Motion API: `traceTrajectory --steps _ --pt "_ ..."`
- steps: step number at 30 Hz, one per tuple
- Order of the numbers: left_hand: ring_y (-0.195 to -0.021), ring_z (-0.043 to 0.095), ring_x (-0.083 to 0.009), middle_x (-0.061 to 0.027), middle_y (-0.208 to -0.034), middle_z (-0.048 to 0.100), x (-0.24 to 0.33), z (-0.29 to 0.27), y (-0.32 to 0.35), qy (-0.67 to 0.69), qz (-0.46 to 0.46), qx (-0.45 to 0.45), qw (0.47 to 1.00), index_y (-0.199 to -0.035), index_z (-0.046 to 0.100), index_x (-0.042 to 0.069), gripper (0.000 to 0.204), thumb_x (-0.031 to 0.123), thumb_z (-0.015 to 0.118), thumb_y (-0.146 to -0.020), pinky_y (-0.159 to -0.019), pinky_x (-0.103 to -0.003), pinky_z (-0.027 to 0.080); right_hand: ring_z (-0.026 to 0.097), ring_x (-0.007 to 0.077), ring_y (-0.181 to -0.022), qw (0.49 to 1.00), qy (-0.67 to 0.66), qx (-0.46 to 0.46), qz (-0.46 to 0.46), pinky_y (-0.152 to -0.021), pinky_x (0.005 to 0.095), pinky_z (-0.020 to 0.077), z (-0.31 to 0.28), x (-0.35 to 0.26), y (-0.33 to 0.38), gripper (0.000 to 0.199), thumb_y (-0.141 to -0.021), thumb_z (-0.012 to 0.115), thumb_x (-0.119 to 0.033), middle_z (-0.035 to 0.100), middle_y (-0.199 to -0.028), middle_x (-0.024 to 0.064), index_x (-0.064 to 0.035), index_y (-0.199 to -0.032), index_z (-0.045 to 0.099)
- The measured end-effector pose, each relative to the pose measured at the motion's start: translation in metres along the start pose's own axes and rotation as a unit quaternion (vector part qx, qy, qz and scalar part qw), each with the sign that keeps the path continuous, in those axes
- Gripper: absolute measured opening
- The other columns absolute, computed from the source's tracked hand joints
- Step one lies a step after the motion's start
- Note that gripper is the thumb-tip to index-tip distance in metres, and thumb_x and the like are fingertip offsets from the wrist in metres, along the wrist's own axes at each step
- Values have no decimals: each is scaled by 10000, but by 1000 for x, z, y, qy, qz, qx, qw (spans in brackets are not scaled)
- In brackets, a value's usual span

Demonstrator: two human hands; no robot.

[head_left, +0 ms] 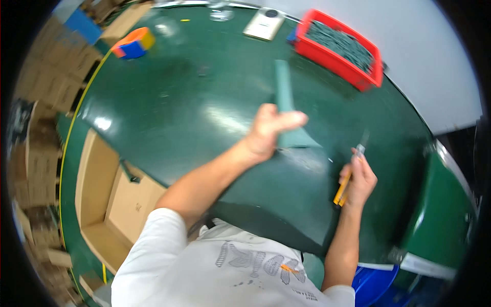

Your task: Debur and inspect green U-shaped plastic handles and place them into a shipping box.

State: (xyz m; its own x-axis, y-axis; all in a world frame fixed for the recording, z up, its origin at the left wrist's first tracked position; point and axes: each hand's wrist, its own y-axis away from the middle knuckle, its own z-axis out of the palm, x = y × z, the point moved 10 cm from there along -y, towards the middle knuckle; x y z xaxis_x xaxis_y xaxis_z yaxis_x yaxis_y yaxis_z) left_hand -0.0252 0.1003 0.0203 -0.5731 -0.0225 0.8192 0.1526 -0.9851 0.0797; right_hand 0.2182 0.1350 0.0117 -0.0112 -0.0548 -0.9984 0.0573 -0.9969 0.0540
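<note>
My left hand (266, 130) is closed round a grey-green plastic piece (284, 87), which has a long flat handle and a flared, wedge-like end. The handle points away from me, and the wide end shows below my thumb. To the right, my right hand (362, 176) grips a utility knife (344, 189) with a yellow handle. Its thin blade, blurred, points up and away from me, apart from the green piece. Another dark green piece (128, 171) of similar look lies in the open cardboard box (94, 176) on my left.
A red bin (327, 60) with many grey-green bits (340, 43) stands at the far right of the green table (199, 102). Along the far edge lie a flat whitish device (263, 24) and a clear round container (221, 11). A multicoloured ring (133, 50) sits far left, near stacked cartons (43, 66).
</note>
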Motion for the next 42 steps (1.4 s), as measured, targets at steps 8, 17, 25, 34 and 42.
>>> traceTrajectory --steps 8,17,25,34,42 --pt "-467 564 -270 -148 -544 563 126 -1 67 -429 366 105 819 -663 596 4 255 231 705 -698 -464 -349 434 436 34 -472 996 77 0 -35 -426 174 335 -9 9 9 317 -929 546 -161 505 -582 1 38 -1173 582" --pt "-398 457 -92 -15 -552 526 207 -230 309 -232 307 624 680 -676 562 65 257 252 648 -830 -356 -219 321 438 20 -510 995 93 1 -38 -434 160 316 -15 20 5 323 -944 530 -163 496 -613 -11 19 -1210 564" --pt "-669 654 -293 -153 -646 646 112 -323 388 -647 -278 539 462 -731 663 25 241 264 685 -715 -667 -396 518 392 6 -488 991 129 -5 -37 -424 162 299 -35 40 -11 341 -956 518 -201 455 -590 -35 -7 -1234 557" --pt "-952 566 -254 -71 -972 611 64 -385 361 -877 -303 236 289 -795 677 90 96 96 615 -721 -794 -353 498 396 9 -481 992 120 -8 -48 -421 165 301 -33 36 -8 334 -956 520 -202 465 -588 -29 -5 -1222 563" --pt "-1180 488 -362 -229 -1246 524 87 -380 361 -799 -272 437 310 -1010 627 -9 377 223 696 -721 -955 -463 421 429 16 -514 991 130 -9 -36 -429 163 322 -21 23 2 335 -948 531 -172 490 -623 -15 27 -1215 557"
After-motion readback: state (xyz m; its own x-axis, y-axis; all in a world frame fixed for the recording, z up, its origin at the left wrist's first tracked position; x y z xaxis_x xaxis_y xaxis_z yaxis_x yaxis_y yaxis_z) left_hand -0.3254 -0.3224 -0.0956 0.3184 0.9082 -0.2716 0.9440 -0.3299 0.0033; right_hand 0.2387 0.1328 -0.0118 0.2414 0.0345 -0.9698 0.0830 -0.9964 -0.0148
